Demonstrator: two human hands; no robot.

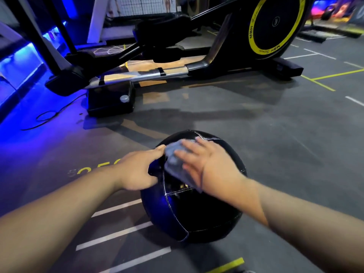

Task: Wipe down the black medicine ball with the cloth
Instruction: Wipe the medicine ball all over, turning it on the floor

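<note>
Ball first: the black medicine ball (197, 213) sits on the gym floor (275, 134), between both arms. The left hand (137, 170) cups its upper-left flank, fingers curled, bracing. The right hand (206, 164) lies flat on top, fingers spread, pressing the grey cloth (175, 160) down without gripping it. The cloth is just beside the left thumb; the near face below it looks next.

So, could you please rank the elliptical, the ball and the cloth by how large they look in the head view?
Largest to smallest:
1. elliptical
2. ball
3. cloth
The cloth is partly hidden under the right hand.
</note>
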